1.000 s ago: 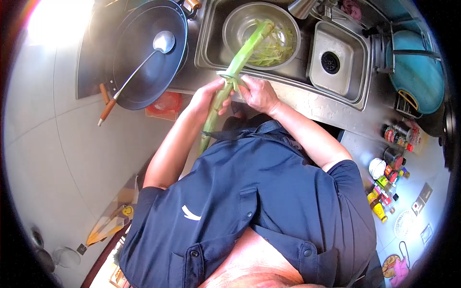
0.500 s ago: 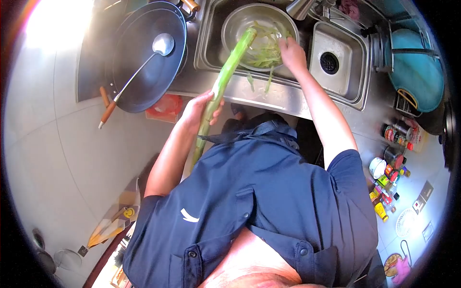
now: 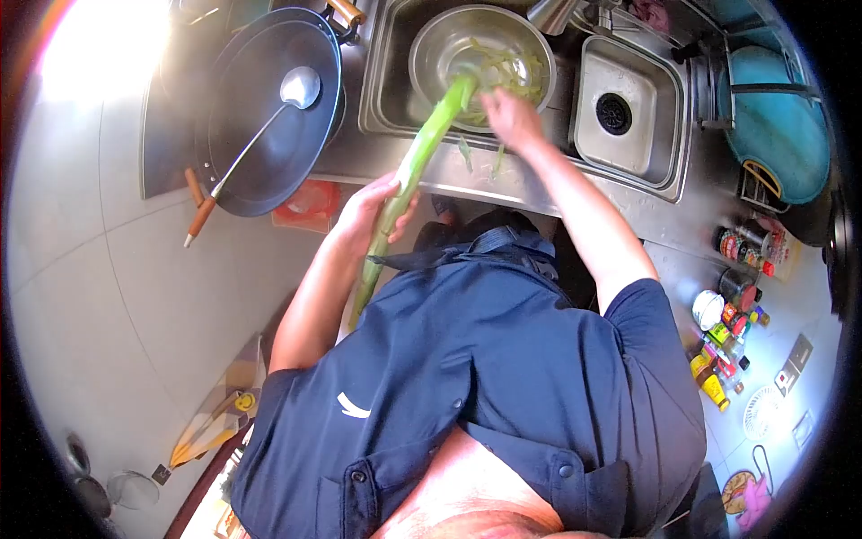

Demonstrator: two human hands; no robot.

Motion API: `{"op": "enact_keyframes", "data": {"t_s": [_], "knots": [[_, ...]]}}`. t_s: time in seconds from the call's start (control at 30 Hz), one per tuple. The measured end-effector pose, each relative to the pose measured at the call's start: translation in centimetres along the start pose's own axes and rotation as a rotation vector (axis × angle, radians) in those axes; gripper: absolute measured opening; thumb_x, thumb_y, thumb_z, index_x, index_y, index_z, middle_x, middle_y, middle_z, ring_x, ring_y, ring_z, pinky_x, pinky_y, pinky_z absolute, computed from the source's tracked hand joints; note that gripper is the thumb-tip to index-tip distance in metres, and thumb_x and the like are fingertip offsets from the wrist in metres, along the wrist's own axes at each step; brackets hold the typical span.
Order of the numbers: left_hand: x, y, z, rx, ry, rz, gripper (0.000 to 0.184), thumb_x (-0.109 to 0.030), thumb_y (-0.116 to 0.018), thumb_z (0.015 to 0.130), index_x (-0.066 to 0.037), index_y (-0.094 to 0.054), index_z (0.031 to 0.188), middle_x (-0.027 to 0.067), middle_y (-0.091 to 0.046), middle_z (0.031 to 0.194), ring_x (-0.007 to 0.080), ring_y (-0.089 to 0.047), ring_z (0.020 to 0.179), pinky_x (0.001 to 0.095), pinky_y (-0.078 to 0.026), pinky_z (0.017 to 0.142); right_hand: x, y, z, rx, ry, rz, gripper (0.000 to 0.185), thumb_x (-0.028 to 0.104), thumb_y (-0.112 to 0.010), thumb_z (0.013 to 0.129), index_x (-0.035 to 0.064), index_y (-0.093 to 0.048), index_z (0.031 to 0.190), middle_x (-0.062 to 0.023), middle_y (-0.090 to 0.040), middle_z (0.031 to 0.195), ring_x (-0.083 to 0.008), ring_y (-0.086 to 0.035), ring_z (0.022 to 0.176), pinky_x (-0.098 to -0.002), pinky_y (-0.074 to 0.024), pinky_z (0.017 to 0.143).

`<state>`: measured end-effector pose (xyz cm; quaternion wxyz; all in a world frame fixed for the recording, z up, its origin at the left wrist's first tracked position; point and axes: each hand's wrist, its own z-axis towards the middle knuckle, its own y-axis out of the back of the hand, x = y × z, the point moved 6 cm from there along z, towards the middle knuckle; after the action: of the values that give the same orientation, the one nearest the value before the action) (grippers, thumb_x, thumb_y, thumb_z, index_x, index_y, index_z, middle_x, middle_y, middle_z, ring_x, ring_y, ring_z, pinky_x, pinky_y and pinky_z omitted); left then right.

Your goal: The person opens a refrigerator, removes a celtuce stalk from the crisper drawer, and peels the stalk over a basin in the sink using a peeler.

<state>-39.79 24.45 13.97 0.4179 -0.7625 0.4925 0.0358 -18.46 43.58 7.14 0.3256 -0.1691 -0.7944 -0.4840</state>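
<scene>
My left hand (image 3: 373, 211) is wrapped round a long green stalk (image 3: 417, 157), which slants from the front of my shirt up to the metal bowl (image 3: 431, 54). The stalk's top end is over the bowl's near rim. Close to that end, on its right, is my right hand (image 3: 512, 117), its fingers bent and blurred; what they hold cannot be made out. Green peelings (image 3: 525, 76) lie in the bowl, and a few strips (image 3: 464, 154) are on the sink's front edge.
A wok (image 3: 260, 153) with a metal ladle (image 3: 300, 87) in it stands left of the sink. On the right are the small sink basin (image 3: 624, 148), a teal basin (image 3: 777, 135) in a rack, and several bottles (image 3: 709, 382). A red container (image 3: 307, 205) sits below the counter edge.
My right hand left the stalk near my left hand, went over the bowl's right side, then came back left to the stalk's top end. Strips now lie on the sink edge.
</scene>
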Motion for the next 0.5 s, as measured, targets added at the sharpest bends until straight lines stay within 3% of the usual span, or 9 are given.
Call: {"op": "enact_keyframes", "data": {"t_s": [0.17,0.23,0.27,0.33,0.5], "knots": [[0.3,0.4,-1.1,0.001,-0.004,0.045,0.05,-0.035,-0.053,0.103,-0.007,-0.045,0.143,0.0095,-0.055,0.098,0.0146,-0.053,0.065,0.0256,-0.045,0.044,-6.0,3.4,4.3,-0.205,-0.075,-0.157,0.051,0.048,-0.048,0.104,0.0013,-0.068,0.109,-0.0269,-0.071,0.099,-0.0439,-0.069,0.095,-0.0537,-0.0533,0.083],[-0.2,0.1,-1.5,-0.017,-0.032,0.015,0.038,-0.034,-0.056,0.1,-0.006,-0.054,0.126,0.0074,-0.059,0.097,0.014,-0.055,0.065,0.0272,-0.044,0.046,-6.0,4.6,4.1,-0.248,-0.086,-0.181,0.05,0.047,-0.049,0.103,0.0014,-0.069,0.107,-0.0275,-0.071,0.101,-0.0447,-0.069,0.096,-0.0533,-0.0535,0.085],[0.0,0.6,-1.2,-0.009,-0.033,0.034,0.052,-0.035,-0.055,0.101,-0.007,-0.045,0.144,0.0091,-0.056,0.099,0.0145,-0.054,0.065,0.0254,-0.045,0.045,-5.8,4.6,3.6,-0.242,-0.096,-0.157,0.052,0.05,-0.051,0.101,0.0019,-0.07,0.108,-0.0274,-0.071,0.1,-0.0441,-0.07,0.096,-0.0522,-0.0541,0.085],[-0.3,1.0,-1.1,-0.021,-0.044,0.022,0.052,-0.035,-0.054,0.101,-0.008,-0.045,0.144,0.0089,-0.056,0.099,0.0144,-0.054,0.065,0.0252,-0.045,0.045,-5.6,4.9,2.9,-0.237,-0.111,-0.137,0.055,0.053,-0.054,0.099,0.0024,-0.071,0.109,-0.0272,-0.072,0.1,-0.0436,-0.07,0.096,-0.0511,-0.0547,0.086],[-0.1,1.5,-1.1,-0.04,-0.067,-0.02,0.051,-0.032,-0.049,0.103,-0.007,-0.043,0.148,0.0083,-0.056,0.1,0.0143,-0.053,0.065,0.0256,-0.046,0.046,-5.9,1.5,-0.4,0.115,-0.204,-0.272,0.076,0.07,-0.063,0.084,0.0024,-0.071,0.119,-0.0237,-0.074,0.099,-0.039,-0.072,0.096,-0.046,-0.0563,0.087]]}}
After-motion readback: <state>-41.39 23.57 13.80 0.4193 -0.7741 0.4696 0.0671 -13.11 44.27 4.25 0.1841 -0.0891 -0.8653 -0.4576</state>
